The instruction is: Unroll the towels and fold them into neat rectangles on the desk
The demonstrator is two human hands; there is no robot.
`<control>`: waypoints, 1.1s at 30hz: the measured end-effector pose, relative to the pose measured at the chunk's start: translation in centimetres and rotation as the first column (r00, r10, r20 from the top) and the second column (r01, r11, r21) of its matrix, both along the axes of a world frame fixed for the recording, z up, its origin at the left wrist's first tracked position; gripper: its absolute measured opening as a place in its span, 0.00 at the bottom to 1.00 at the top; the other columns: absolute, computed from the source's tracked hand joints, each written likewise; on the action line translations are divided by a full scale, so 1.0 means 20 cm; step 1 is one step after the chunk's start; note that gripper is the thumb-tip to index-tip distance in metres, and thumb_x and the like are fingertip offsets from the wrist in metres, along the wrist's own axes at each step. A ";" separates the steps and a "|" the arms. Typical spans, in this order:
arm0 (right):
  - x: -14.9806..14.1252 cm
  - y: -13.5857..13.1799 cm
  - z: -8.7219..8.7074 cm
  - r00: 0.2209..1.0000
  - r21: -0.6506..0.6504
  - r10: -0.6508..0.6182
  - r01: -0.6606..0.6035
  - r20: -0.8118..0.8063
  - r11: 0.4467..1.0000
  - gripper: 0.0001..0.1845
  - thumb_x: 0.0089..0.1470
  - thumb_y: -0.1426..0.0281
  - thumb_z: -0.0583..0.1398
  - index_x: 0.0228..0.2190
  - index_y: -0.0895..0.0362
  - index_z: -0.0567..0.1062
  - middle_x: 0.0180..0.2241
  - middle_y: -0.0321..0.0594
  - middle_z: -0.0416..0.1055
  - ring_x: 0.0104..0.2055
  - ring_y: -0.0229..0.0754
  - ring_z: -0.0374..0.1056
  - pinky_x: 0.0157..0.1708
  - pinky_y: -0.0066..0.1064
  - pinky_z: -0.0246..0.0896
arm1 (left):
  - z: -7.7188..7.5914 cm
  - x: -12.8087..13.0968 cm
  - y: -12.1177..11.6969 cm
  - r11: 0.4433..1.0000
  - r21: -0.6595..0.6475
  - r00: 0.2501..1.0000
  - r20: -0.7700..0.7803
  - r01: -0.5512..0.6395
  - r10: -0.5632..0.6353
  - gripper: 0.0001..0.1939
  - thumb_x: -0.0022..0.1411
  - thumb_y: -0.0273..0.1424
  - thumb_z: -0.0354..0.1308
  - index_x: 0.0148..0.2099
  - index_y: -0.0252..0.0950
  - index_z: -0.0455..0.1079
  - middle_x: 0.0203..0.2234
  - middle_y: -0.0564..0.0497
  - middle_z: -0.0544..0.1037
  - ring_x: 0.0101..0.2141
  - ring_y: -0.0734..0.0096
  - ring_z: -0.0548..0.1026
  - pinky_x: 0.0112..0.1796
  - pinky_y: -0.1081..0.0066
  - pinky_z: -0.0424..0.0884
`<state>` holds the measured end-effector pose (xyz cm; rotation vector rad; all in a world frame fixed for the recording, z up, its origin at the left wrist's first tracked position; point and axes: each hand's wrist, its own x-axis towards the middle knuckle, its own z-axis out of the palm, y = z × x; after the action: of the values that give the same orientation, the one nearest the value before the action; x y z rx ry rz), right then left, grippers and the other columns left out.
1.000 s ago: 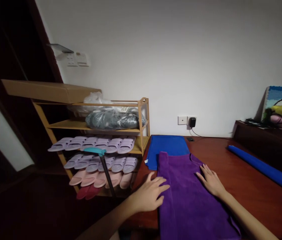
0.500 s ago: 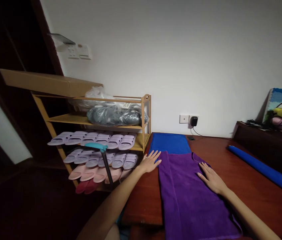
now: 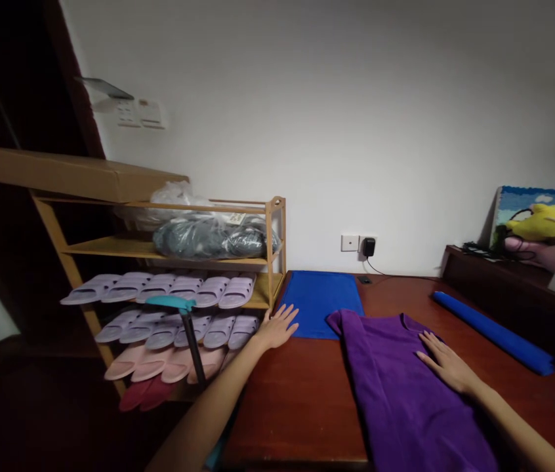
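A purple shirt (image 3: 405, 400) lies partly folded on the reddish-brown table, its neckline facing the wall. My right hand (image 3: 447, 364) rests flat on the shirt's upper right part, fingers stretched out. Beyond the shirt, against the wall end of the table, is a flat blue folded cloth (image 3: 324, 301). My left hand (image 3: 277, 328) is open at the near left corner of that cloth, palm down with fingers apart, and holds nothing. A fold at the shirt's upper left corner overlaps the blue cloth's near right edge.
Left of the table (image 3: 297, 413) stands a wooden shoe rack (image 3: 270, 262) with rows of slippers (image 3: 238, 290), bagged items and a cardboard box (image 3: 75, 177). A rolled blue cloth (image 3: 494, 333) lies at right. A black charger (image 3: 369, 247) is plugged into the wall.
The shirt has shifted right with my right hand on it, exposing more of the blue cloth and table. My left hand has come away from the shirt to the left.
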<state>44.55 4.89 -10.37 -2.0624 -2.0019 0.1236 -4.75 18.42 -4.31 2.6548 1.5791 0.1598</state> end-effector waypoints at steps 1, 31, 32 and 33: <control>0.05 -0.01 0.01 1.000 -0.005 -0.004 0.004 -0.006 1.000 0.46 0.52 0.41 0.45 0.61 0.59 0.57 0.64 0.44 0.46 0.66 0.46 0.39 0.65 0.39 0.35 | 0.02 0.03 -0.02 1.000 0.005 1.000 -0.009 -0.006 0.006 0.27 0.67 0.39 0.40 0.66 0.41 0.50 0.65 0.43 0.49 0.64 0.51 0.45 0.56 0.39 0.39; -0.01 0.24 -0.04 0.990 0.040 -0.083 0.079 0.110 0.996 0.39 0.56 0.44 0.42 0.62 0.51 0.55 0.65 0.44 0.45 0.67 0.44 0.38 0.63 0.43 0.36 | 0.16 0.34 -0.93 0.893 0.022 0.891 0.063 0.449 -0.449 0.24 0.67 0.39 0.48 0.64 0.47 0.55 0.63 0.50 0.58 0.61 0.56 0.56 0.58 0.49 0.53; -0.01 0.24 -0.03 0.990 0.039 -0.085 0.081 0.110 0.996 0.39 0.56 0.44 0.42 0.62 0.51 0.55 0.65 0.44 0.45 0.67 0.44 0.38 0.63 0.43 0.36 | 0.16 0.29 -0.93 0.905 0.015 0.903 0.053 0.425 -0.425 0.24 0.67 0.37 0.48 0.64 0.47 0.55 0.63 0.49 0.58 0.60 0.56 0.57 0.58 0.49 0.53; -0.01 0.24 -0.03 0.990 0.039 -0.086 0.082 0.109 0.996 0.39 0.56 0.44 0.43 0.62 0.51 0.55 0.65 0.44 0.45 0.67 0.44 0.38 0.63 0.43 0.36 | 0.16 0.25 -0.94 0.915 0.006 0.914 0.042 0.403 -0.403 0.24 0.66 0.36 0.49 0.64 0.47 0.54 0.62 0.49 0.58 0.60 0.55 0.57 0.57 0.49 0.54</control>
<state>44.41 9.65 -11.07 -2.1717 -1.9605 -0.0427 0.34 -0.40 -1.05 2.8798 0.9828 0.1929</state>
